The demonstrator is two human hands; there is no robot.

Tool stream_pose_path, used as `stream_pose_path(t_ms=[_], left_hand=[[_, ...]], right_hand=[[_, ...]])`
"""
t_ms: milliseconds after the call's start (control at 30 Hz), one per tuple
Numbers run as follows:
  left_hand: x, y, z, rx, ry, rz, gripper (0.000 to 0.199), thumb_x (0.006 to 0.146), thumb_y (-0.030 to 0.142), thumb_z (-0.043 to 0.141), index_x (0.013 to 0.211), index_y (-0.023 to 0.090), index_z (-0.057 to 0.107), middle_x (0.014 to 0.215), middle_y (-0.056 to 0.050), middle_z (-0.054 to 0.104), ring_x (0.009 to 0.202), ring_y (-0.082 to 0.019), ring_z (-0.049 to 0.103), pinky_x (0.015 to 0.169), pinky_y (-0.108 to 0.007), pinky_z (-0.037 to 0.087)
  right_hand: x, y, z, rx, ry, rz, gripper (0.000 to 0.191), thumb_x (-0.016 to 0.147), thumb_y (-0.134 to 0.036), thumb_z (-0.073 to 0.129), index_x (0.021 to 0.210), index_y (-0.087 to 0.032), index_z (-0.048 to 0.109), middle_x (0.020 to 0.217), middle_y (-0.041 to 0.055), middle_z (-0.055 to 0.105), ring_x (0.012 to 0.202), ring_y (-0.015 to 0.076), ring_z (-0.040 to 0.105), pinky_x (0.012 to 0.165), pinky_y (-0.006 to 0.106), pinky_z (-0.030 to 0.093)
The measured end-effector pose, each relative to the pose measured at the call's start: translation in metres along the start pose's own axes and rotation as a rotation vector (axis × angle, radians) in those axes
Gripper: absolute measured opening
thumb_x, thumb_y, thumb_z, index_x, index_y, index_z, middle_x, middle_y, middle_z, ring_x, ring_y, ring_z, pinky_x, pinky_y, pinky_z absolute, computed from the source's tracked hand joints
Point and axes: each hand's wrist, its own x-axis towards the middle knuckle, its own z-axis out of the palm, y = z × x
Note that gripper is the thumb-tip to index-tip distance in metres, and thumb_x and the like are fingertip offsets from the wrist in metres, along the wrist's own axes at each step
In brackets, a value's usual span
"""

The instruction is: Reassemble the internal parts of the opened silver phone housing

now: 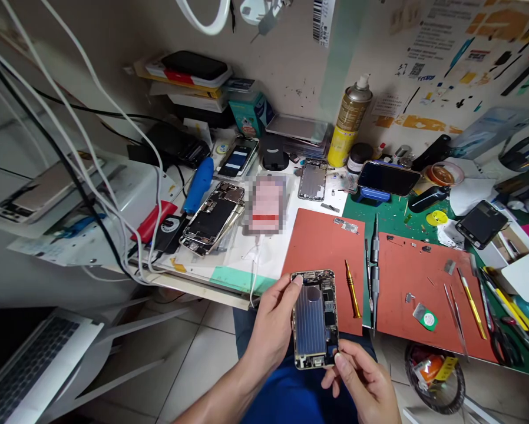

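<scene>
An opened smartphone (311,324) is held over my lap, its insides facing up, with a striped dark battery and small boards showing. My left hand (273,321) is closed around the phone's left edge, thumb on the upper left corner. At the lower right corner, my right hand (364,377) pinches the phone's edge, thumb on top and fingers partly hidden below. Just beyond, a gold screwdriver (351,288) lies on a red mat (313,253). Beside it are a thin metal tool (367,277) and a grey double-ended tool (374,277).
Another opened phone (214,218) lies left of a pixelated pinkish item (267,206). A yellow spray can (348,123) stands at the back. On the right are tweezers (456,318), scissors (503,341) and a second red mat (406,318). Below the desk edge sits a bin (454,394). White cables (114,206) hang left.
</scene>
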Motion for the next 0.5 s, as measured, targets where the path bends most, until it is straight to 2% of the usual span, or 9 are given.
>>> stream_pose_path(t_ms=[133, 233, 333, 500], left_hand=[[0.004, 0.007, 0.006, -0.016, -0.018, -0.023, 0.033, 0.083, 0.047, 0.089, 0.095, 0.019, 0.079, 0.088, -0.003, 0.076, 0.078, -0.016, 0.068, 0.07, -0.024, 0.054], [0.005, 0.012, 0.008, -0.013, 0.005, -0.077, 0.04, 0.076, 0.046, 0.095, 0.1, 0.018, 0.079, 0.094, -0.006, 0.079, 0.088, -0.022, 0.074, 0.076, -0.028, 0.058], [0.008, 0.013, 0.009, 0.004, 0.02, -0.137, 0.047, 0.069, 0.046, 0.098, 0.101, 0.017, 0.079, 0.098, -0.007, 0.081, 0.094, -0.026, 0.077, 0.079, -0.031, 0.061], [0.013, 0.013, 0.014, 0.054, 0.039, -0.206, 0.056, 0.057, 0.042, 0.104, 0.1, 0.017, 0.078, 0.1, -0.007, 0.082, 0.103, -0.032, 0.078, 0.083, -0.035, 0.064]], right_hand=[[0.004, 0.006, 0.001, 0.013, -0.023, -0.054, 0.043, 0.102, -0.058, 0.068, 0.119, -0.019, 0.075, 0.074, 0.008, 0.08, 0.058, 0.016, 0.068, 0.06, 0.027, 0.055], [0.007, 0.001, 0.005, 0.013, -0.039, -0.067, 0.044, 0.104, -0.058, 0.065, 0.116, -0.017, 0.075, 0.072, 0.0083, 0.08, 0.055, 0.0148, 0.067, 0.057, 0.025, 0.053], [0.011, -0.007, 0.009, 0.008, -0.067, -0.056, 0.047, 0.104, -0.06, 0.062, 0.111, -0.015, 0.074, 0.072, 0.0087, 0.08, 0.054, 0.014, 0.068, 0.055, 0.024, 0.052], [0.015, -0.006, 0.012, 0.101, -0.017, -0.075, 0.051, 0.1, -0.065, 0.066, 0.106, -0.015, 0.073, 0.075, 0.0071, 0.078, 0.059, 0.0168, 0.076, 0.05, 0.021, 0.051]])
